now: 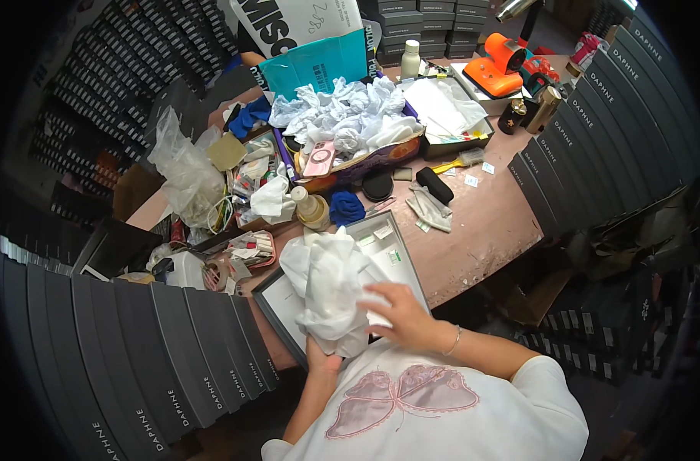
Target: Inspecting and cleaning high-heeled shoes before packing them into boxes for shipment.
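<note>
A crumpled white tissue-paper bundle lies over an open grey shoe box with a white inside, right in front of my body. What the paper wraps, if anything, is hidden. My left hand grips the bundle's near end from below, its fingers partly covered by paper. To the right, my right hand hovers at the paper's edge, fingers apart and slightly bent, slightly blurred. Whether its fingertips touch the paper I cannot tell. Inside the box, beside the bundle, small white and green labels show.
Tall stacks of grey boxes stand at left and right. Beyond the shoe box are a pump bottle, blue cloth, a yellow-handled brush, a pink phone, and a carton heaped with crumpled paper.
</note>
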### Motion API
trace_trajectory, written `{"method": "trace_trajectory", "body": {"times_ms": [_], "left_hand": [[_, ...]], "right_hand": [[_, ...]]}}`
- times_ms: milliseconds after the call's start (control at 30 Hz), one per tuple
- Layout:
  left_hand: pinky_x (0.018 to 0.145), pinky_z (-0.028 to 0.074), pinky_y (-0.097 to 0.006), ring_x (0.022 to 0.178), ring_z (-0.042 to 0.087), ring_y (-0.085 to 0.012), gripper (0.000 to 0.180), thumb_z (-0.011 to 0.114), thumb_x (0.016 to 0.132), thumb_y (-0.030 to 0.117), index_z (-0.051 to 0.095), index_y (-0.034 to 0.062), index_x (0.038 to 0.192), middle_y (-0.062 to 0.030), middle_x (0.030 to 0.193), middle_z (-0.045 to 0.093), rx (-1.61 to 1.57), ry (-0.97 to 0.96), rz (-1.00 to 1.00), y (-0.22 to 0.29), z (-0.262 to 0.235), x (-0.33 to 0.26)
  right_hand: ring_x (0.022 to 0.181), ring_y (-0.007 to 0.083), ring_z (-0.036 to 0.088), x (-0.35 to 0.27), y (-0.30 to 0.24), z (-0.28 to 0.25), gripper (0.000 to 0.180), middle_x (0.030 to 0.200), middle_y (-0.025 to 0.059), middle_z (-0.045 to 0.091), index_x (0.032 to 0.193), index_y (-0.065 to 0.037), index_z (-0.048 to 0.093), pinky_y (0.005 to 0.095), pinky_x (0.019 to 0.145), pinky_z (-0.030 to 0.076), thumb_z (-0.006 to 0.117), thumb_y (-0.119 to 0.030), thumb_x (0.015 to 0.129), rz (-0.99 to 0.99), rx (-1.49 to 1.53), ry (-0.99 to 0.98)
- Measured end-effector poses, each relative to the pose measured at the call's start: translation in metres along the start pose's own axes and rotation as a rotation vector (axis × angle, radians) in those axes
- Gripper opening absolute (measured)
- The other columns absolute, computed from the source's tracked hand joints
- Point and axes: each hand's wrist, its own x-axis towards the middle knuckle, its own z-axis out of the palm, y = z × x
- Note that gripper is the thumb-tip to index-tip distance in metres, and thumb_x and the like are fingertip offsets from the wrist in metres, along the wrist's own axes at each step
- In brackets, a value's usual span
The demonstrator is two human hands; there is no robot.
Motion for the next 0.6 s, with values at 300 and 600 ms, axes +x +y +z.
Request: {"method": "trace_trajectory", "body": {"times_ms": [300,600], "left_hand": [[0.096,0.047,-0.047,0.116,0.054,-0.0294,0.05,0.048,0.093,0.043,0.048,0.0087,0.13,-0.0107,0.128,0.055,0.03,-0.047,-0.054,-0.002,0.009,-0.005],[0.1,0.043,-0.048,0.118,0.053,-0.0295,0.049,0.045,0.095,0.041,0.047,0.0083,0.131,-0.0105,0.127,0.056,0.036,0.048,-0.057,-0.004,0.005,0.023]], "right_hand": [[0.073,0.0375,0.061,-0.001,0.023,0.012,0.015,0.077,0.017,0.06,0.09,-0.002,0.058,0.0437,0.066,0.049,0.063,-0.013,0.08,0.117,-0.024,-0.072],[0.075,0.0366,0.061,-0.017,0.018,0.012,0.021,0.077,0.0196,0.062,0.096,-0.004,0.06,0.0426,0.068,0.047,0.059,-0.021,0.085,0.045,0.187,-0.707]]}}
